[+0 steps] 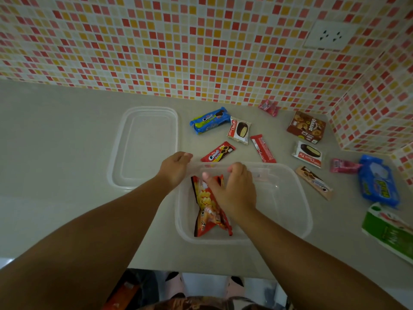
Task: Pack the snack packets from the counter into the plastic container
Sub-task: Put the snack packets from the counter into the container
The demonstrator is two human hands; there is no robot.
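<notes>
- Orange snack packet (206,209) lies inside the clear plastic container (299,211) on the bench (55,153).
- Right hand (232,193) rests on the packet, fingers curled, apparently pinching it.
- Left hand (176,167) grips the container's far-left rim.
- Beyond, loose packets.

Container (299,198): we see it on the surface (55,142), nearest us.
Lid (145,146): behind and left of the container.
Chip packet (207,206): inside the container.
Loose packets (261,148): behind and right of it.
</notes>
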